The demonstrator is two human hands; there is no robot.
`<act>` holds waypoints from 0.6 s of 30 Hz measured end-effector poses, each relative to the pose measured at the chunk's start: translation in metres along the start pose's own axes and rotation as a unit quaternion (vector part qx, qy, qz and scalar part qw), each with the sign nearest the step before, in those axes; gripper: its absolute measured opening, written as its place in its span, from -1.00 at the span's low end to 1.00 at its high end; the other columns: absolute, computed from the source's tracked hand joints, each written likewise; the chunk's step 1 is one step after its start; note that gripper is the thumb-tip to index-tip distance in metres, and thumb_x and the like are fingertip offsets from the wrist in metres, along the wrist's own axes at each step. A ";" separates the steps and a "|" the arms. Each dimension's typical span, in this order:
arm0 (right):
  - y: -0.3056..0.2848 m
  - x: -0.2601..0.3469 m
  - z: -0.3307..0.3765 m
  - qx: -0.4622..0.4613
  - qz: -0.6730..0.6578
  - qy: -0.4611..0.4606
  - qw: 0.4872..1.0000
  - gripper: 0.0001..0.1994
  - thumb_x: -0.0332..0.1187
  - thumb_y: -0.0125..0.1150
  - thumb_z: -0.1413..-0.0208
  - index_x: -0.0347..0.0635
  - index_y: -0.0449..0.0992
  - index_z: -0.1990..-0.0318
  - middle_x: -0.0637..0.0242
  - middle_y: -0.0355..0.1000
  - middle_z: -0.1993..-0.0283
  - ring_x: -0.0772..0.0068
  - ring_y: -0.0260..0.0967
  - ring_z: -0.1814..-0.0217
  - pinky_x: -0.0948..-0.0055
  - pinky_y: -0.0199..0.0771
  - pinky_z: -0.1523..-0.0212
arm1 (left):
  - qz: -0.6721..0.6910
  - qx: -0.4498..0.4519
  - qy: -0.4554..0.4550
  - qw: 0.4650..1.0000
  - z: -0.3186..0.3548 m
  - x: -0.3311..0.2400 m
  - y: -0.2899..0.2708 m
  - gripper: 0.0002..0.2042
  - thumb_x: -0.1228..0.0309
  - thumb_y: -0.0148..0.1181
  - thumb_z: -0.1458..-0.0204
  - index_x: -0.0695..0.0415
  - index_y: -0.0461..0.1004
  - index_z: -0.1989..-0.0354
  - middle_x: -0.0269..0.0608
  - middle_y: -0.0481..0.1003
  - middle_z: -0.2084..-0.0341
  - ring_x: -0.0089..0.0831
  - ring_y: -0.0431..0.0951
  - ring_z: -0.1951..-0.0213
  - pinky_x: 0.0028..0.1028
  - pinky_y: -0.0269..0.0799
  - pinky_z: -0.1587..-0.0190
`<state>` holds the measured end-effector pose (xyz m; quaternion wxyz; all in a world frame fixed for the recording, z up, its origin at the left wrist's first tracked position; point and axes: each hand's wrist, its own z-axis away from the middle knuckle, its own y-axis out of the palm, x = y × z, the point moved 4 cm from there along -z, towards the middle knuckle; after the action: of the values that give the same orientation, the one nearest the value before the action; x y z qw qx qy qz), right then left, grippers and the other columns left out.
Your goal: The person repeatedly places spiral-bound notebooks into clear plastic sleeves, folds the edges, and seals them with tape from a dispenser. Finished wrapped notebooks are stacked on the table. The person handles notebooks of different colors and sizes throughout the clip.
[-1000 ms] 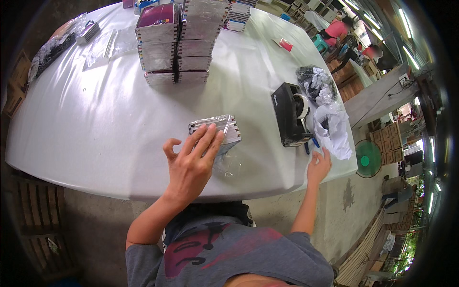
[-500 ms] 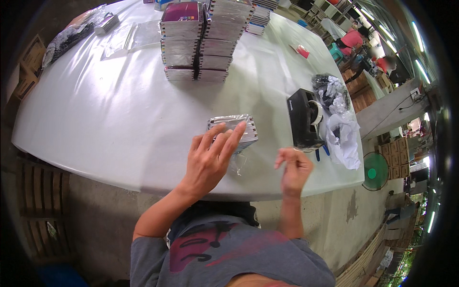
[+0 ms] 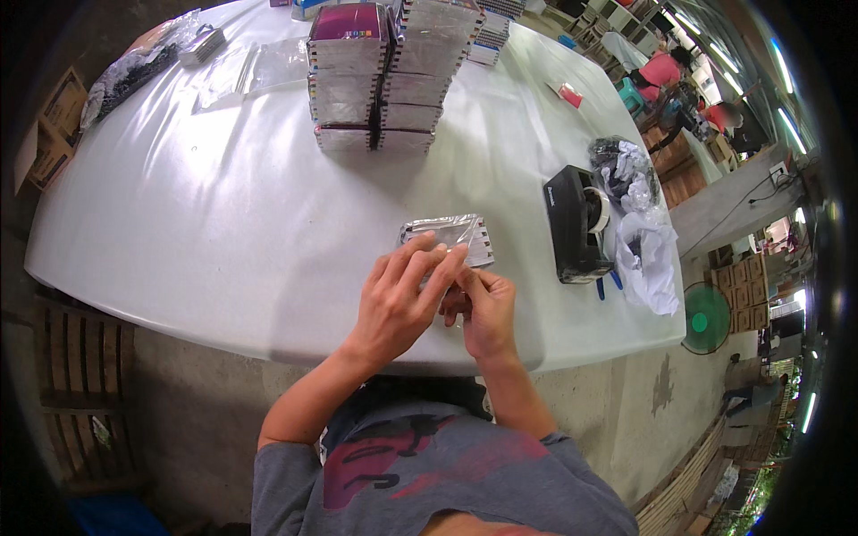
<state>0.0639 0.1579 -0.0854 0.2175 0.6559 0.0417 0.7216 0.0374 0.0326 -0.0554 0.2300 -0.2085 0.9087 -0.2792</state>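
Both hands pinch packet edge | right hand (image 3: pixel 483 308) newly joins left hand (image 3: pixel 402 299) | packet (image 3: pixel 451 237) just beyond fingers | tape dispenser (image 3: pixel 572 223) to right

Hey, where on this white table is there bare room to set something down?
Widest bare patch: the table left of the left hand, below the stacked packs. Crowded: around the tape dispenser and crumpled bags on the right.

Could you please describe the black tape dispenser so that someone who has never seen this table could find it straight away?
Start at the big white table and go to its right end, past the person's right hand. There the black tape dispenser stands beside a heap of crumpled plastic bags. It is the only solid black block there, with a pale roll of tape set in its top.
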 end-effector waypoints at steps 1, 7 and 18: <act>-0.001 -0.001 -0.001 -0.002 -0.004 0.000 1.000 -0.73 -0.29 0.17 -0.17 -0.38 0.56 0.41 0.26 0.45 0.57 0.52 0.37 0.63 0.57 0.33 0.70 | -0.009 0.008 -0.001 1.000 0.001 0.000 0.000 -0.46 0.51 0.21 0.17 0.12 0.37 -0.11 -0.26 0.43 0.21 -0.29 0.45 0.01 -0.35 0.33 0.15; -0.002 -0.005 0.001 -0.023 0.015 -0.022 0.999 -0.72 -0.30 0.18 -0.17 -0.37 0.56 0.44 0.28 0.44 0.59 0.59 0.31 0.66 0.60 0.29 0.70 | -0.071 0.066 -0.064 0.993 -0.003 -0.004 -0.001 -0.43 0.47 0.26 0.23 -0.02 0.42 -0.11 -0.34 0.38 0.18 -0.41 0.43 0.04 -0.40 0.24 0.14; -0.016 -0.020 -0.005 -0.065 0.130 -0.078 0.986 -0.69 -0.27 0.25 -0.12 -0.32 0.54 0.57 0.42 0.36 0.69 0.72 0.20 0.71 0.64 0.12 0.72 | 0.003 0.164 -0.090 0.982 -0.017 -0.003 -0.016 -0.34 0.37 0.32 0.41 0.06 0.42 -0.07 -0.29 0.32 0.18 -0.35 0.37 0.09 -0.34 0.19 0.14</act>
<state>0.0643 0.1661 -0.1100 0.1663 0.6944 -0.1080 0.6917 0.0352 0.0289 -0.0324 0.3430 -0.1891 0.8266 -0.4041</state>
